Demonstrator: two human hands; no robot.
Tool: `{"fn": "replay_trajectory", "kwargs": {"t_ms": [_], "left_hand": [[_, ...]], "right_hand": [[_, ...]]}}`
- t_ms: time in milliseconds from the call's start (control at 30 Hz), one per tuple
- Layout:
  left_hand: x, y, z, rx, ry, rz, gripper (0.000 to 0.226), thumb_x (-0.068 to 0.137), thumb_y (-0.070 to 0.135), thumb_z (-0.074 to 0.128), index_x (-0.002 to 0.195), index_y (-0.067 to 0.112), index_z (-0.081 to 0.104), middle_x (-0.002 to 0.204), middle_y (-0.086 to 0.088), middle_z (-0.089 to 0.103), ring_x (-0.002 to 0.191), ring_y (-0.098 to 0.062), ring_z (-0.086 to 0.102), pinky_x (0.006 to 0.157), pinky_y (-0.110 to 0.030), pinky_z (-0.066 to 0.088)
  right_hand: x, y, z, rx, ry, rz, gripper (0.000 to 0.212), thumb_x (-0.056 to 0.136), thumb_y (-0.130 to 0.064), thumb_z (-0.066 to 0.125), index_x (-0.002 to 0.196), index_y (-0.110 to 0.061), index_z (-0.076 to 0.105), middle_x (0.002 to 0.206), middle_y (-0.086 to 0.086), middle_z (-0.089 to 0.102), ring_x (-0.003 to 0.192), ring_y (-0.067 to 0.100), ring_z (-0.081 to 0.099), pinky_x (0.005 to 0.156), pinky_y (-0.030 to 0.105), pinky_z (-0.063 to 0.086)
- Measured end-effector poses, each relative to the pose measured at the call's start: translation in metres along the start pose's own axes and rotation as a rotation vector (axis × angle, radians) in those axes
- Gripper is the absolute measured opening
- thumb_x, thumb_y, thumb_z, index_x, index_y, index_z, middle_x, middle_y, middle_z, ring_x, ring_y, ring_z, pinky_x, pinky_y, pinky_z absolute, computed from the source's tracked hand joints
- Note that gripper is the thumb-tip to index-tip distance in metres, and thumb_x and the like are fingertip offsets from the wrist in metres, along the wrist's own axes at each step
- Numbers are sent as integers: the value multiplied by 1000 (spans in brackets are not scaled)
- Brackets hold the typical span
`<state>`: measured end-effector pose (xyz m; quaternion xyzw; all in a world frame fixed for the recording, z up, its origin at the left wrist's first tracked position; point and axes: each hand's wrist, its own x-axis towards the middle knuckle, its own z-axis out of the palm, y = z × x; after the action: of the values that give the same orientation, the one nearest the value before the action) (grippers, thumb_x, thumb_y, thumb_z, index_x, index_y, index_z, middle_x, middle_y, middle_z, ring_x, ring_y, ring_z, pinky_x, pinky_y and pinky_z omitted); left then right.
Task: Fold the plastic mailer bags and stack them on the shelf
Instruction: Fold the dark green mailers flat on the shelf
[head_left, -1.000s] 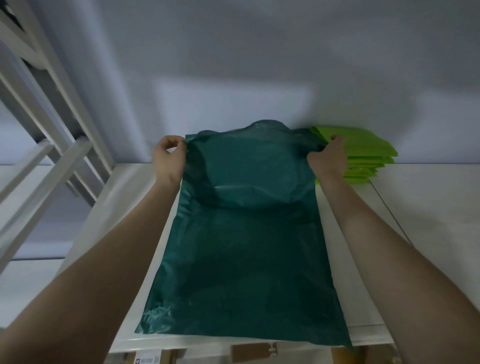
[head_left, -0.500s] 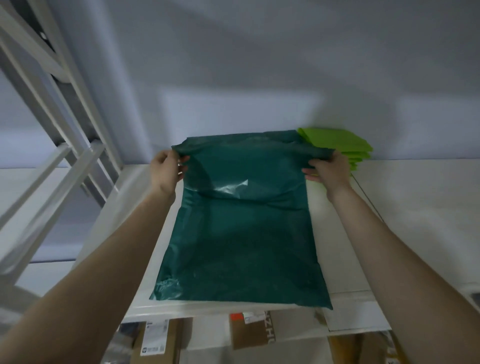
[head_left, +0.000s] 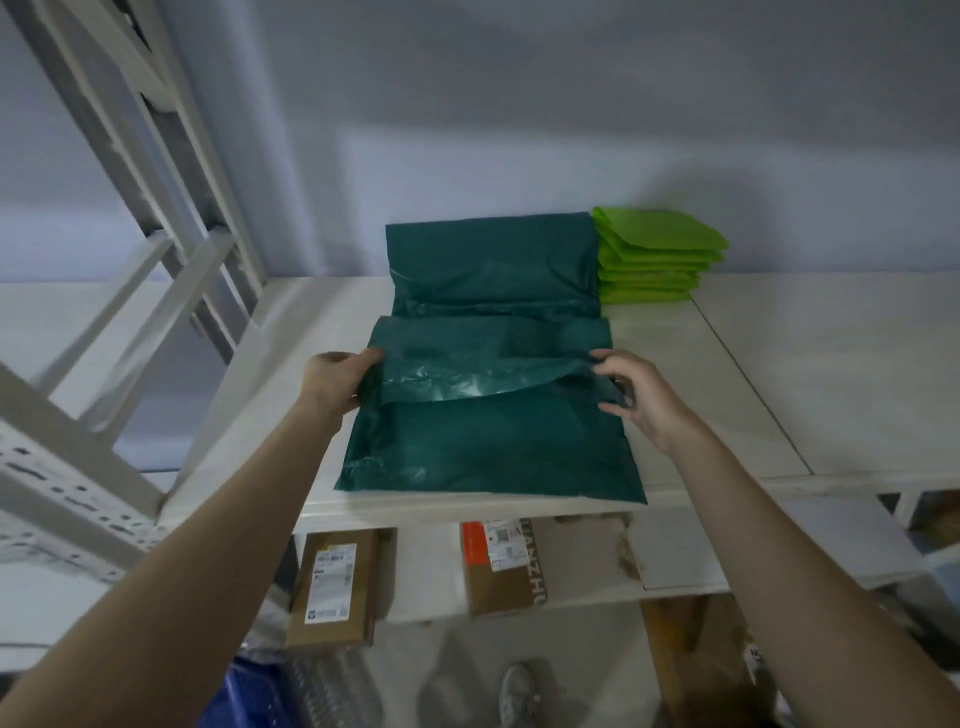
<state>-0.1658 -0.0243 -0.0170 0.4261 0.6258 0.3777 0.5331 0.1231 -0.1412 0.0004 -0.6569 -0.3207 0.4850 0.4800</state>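
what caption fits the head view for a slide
Both hands fold a dark green mailer bag on a white shelf beside stacked lime bags.
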Motion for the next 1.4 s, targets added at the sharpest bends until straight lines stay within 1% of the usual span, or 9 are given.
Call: {"fn": "replay_trajectory", "kwargs": {"t_ms": [133,200,267,367,467,633,833,1200,1400], "left_hand": [[-8,-15,-4,-7,-95,-92,20,81,19,71,80,3,59,88,-11,62,74,-22,61,66,-28,56],[-14,-19,-6,-13,-128,-134,28,81,25,71,92,1,60,89,-9,63,82,-24,62,66,-29,56],[-18,-21,-8,13,-139,-153,38,81,31,72,101,0,59,93,-9,62,87,-25,61,69,-34,57],[-20,-24,-11,83,-167,-153,40,82,33,69,107,4,58,100,-9,60,91,-25,59,72,-34,54],[-21,-28,-11,91,-196,-158,39,84,32,68,110,5,56,105,-10,60,94,-25,59,78,-34,51],[-18,-33,-4,21,-173,-152,40,86,30,66,115,5,55,110,-10,60,102,-26,58,90,-36,49],[-11,-17,8,-131,-225,-127,45,87,29,64,120,0,55,113,-14,64,98,-27,64,76,-31,53],[-5,-21,3,-188,-290,-51,17,95,20,52,105,7,57,95,-3,66,83,-14,64,62,-20,53],[-2,-30,-8,-96,-364,30,22,94,18,54,110,3,57,108,-11,67,94,-21,66,76,-24,54]], "right_hand": [[-5,18,8,-131,205,12,37,89,-48,53,110,-17,55,114,3,57,107,20,54,92,40,46],[-6,26,9,-128,378,-16,30,83,-37,65,100,-18,48,115,9,55,102,24,56,91,43,50],[-7,31,7,-91,424,4,43,77,-20,71,106,-16,39,118,13,50,101,26,56,88,44,52],[-12,31,4,-52,334,103,54,76,-11,74,119,-2,43,114,13,56,98,27,60,84,42,54],[-22,30,6,-38,214,157,36,80,-20,73,110,-3,62,104,9,66,92,23,64,65,31,55],[-25,35,10,-10,223,119,24,84,-22,69,105,-11,62,104,7,65,93,21,62,77,31,52],[-11,22,19,-38,261,31,6,87,-25,64,89,-20,60,96,1,64,90,17,60,82,30,49],[-1,26,1,21,269,47,7,83,-7,55,89,-8,58,87,7,62,78,19,61,66,28,53],[-3,31,-4,69,230,45,21,84,2,57,104,-2,54,96,10,63,87,22,62,76,30,53]]}}
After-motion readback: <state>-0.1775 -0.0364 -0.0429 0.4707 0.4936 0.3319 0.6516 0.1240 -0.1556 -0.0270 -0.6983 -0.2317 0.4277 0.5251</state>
